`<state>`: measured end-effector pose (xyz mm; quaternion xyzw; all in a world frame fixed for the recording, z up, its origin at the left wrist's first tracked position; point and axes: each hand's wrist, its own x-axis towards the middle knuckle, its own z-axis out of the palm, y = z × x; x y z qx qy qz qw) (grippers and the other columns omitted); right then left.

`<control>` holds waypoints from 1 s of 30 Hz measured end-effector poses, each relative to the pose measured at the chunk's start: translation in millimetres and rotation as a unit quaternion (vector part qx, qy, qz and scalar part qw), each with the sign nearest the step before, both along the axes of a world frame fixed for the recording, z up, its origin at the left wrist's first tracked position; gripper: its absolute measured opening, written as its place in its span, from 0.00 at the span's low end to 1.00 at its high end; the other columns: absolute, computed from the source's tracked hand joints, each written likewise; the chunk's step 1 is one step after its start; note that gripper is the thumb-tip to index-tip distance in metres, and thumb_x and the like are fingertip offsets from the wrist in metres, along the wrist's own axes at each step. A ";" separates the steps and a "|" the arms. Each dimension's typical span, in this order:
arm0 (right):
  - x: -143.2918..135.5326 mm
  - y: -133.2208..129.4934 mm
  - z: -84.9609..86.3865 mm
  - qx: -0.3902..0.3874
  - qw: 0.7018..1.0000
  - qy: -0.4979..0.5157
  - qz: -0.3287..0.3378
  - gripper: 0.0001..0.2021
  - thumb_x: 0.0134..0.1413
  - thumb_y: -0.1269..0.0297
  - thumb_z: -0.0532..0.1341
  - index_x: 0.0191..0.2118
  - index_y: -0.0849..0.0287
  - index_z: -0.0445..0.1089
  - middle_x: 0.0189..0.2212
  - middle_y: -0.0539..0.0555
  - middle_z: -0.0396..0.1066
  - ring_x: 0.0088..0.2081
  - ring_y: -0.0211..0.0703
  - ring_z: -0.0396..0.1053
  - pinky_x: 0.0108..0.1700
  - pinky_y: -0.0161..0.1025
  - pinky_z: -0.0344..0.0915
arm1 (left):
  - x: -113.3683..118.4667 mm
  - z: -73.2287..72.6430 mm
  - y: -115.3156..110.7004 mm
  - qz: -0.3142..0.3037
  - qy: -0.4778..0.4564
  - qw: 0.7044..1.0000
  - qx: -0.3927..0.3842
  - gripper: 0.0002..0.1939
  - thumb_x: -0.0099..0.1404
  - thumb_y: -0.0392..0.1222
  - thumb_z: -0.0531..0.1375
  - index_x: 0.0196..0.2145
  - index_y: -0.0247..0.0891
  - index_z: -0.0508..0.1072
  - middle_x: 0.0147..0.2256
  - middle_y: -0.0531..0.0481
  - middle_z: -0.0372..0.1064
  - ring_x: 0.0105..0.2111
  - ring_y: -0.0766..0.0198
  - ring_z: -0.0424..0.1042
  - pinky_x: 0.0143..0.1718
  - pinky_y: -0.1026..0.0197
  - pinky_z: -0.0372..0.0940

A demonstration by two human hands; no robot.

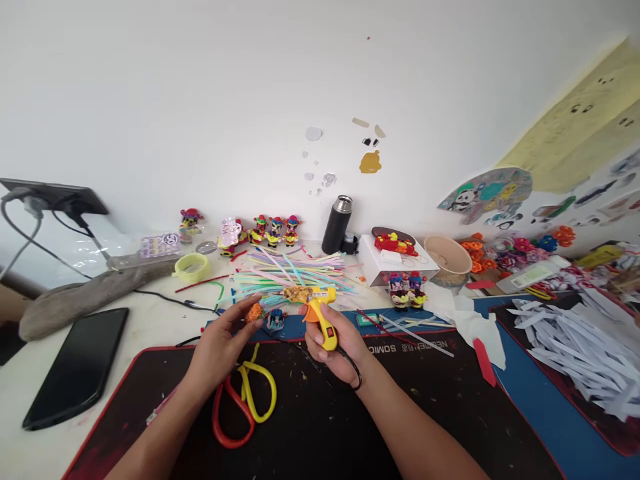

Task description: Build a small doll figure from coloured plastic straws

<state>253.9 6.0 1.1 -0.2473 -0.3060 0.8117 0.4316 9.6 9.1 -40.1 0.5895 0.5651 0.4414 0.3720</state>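
Note:
My left hand (223, 347) pinches a small orange fuzzy piece (255, 313) between its fingertips. In my right hand (341, 343) is a yellow glue gun (324, 317) with an orange trigger, its nozzle pointing left toward the orange piece. The nozzle and the piece are a short way apart. A black cord hangs from the gun's handle. Between the hands, a small blue figure piece (275, 320) lies at the mat's back edge. Scissors with red and yellow handles (245, 403) rest on the black mat (320, 427), beside my left forearm.
Behind the hands lies a pile of pastel pipe cleaners (295, 270). Small figures (275, 231), a black bottle (337, 225) and a white box (395, 263) stand near the wall. A phone (77, 367) lies left, a yellow tape roll (192, 267) behind it, paper strips (580, 350) right.

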 end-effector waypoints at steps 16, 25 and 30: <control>-22.2 4.7 -19.7 0.060 0.981 -0.184 -0.024 0.28 0.55 0.34 0.66 0.36 0.61 0.73 0.12 0.43 0.62 0.12 0.36 0.61 0.17 0.33 0.54 | -3.1 13.4 -3.4 0.055 0.075 0.995 0.021 0.24 0.67 0.57 0.62 0.56 0.45 0.79 0.52 0.46 0.81 0.50 0.48 0.81 0.54 0.51 0.73; -23.2 -6.9 -18.2 0.113 0.954 -0.279 0.001 0.31 0.59 0.31 0.61 0.35 0.60 0.73 0.13 0.45 0.63 0.13 0.35 0.60 0.19 0.33 0.55 | -2.6 16.9 -3.6 0.057 0.087 0.994 0.013 0.24 0.66 0.57 0.63 0.55 0.45 0.79 0.51 0.47 0.82 0.47 0.49 0.81 0.53 0.51 0.73; -24.9 -11.0 -15.3 0.144 0.933 -0.331 -0.016 0.30 0.60 0.31 0.60 0.32 0.59 0.72 0.13 0.46 0.64 0.15 0.36 0.61 0.22 0.34 0.57 | -3.2 16.7 -3.8 0.059 0.099 0.993 0.018 0.24 0.65 0.57 0.63 0.55 0.46 0.80 0.53 0.47 0.82 0.49 0.48 0.80 0.54 0.51 0.73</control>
